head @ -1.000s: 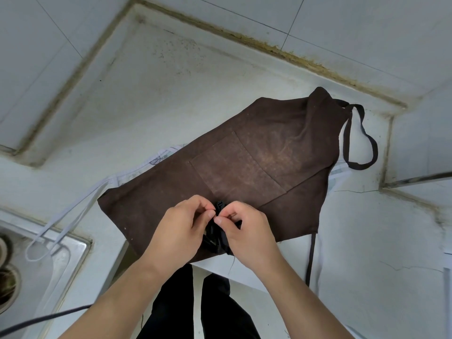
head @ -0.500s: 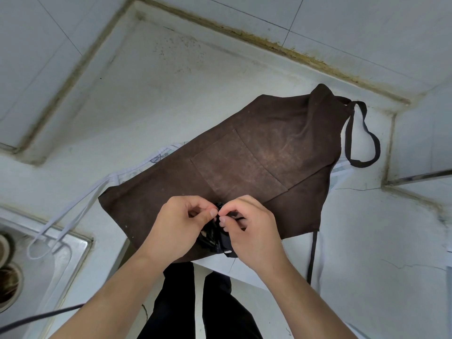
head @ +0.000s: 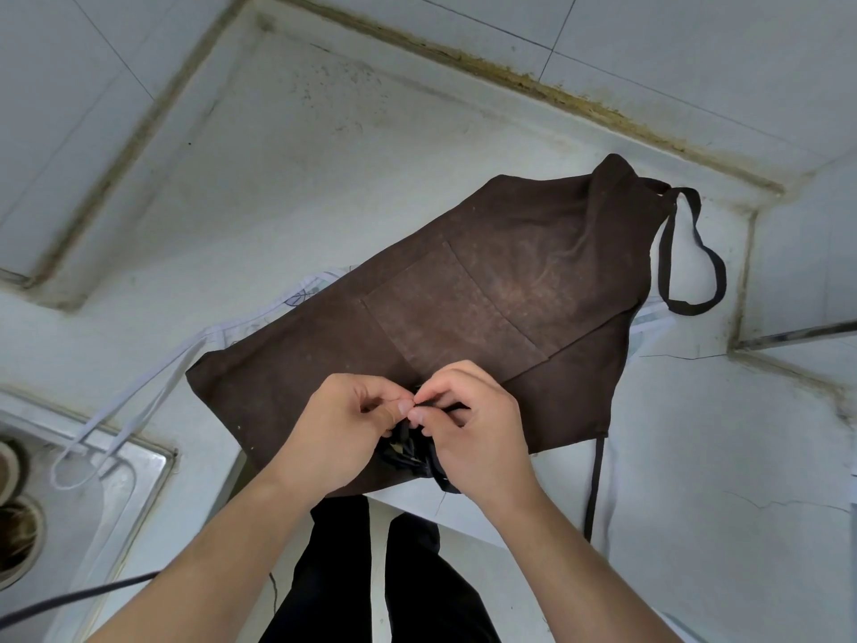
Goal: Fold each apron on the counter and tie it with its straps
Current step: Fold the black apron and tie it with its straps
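Note:
A dark brown apron (head: 487,290) lies spread flat on the white counter (head: 287,187), its pocket facing up. Its black neck loop (head: 691,252) lies at the far right and one waist strap (head: 596,484) hangs over the front edge. At the apron's near edge my left hand (head: 338,433) and my right hand (head: 473,429) meet, each pinching a bunched black strap (head: 408,450) between thumb and fingertips. A white apron (head: 320,283) lies mostly hidden under the brown one.
White straps (head: 139,410) of the lower apron trail left onto a steel sink (head: 125,484). Tiled walls close the counter's back and right side. A black cable (head: 79,596) crosses the lower left. My dark trousers show below the counter edge.
My fingers have shifted slightly on the black strap, the right hand's fingertips closing further over the left thumb. The apron has not moved.

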A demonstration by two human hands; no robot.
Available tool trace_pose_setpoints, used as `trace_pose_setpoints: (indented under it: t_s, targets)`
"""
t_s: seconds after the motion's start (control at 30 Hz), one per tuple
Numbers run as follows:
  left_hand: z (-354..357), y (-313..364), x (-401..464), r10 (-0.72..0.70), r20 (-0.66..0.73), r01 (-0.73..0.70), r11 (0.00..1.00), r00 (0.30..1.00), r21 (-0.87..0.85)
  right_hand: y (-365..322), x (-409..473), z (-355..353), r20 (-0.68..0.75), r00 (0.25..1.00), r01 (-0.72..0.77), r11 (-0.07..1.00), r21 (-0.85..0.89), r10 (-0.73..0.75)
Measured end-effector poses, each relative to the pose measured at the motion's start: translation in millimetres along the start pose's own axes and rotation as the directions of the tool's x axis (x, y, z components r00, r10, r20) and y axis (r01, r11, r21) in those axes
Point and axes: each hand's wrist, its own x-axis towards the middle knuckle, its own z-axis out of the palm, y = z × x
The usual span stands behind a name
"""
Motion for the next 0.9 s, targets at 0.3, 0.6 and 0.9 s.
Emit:
trace_pose_setpoints:
  t_s: [0.3,0.6,0.9]
  targets:
    - [-3.2,4.5,2.1,-0.027,0.092,0.029,0.999,0.995,-0.024,12.5,-2.7,5.9,-0.077,0.965,0.216,0.928,-0.304,-0.25]
    - [5.3,3.2,-0.9,-0.062,0.029,0.064,0.994,0.998,-0.086,16.3,-3.1,6.0,-0.001,0.999,0.032,0.937,-0.349,-0.035]
    - [18.9,-7.7,-5.7,0.054,-0.135,-0.042,0.995,0.989,0.095,19.8,-9.5,1.0,-0.097,0.976,-0.187,0.98,0.066,0.193]
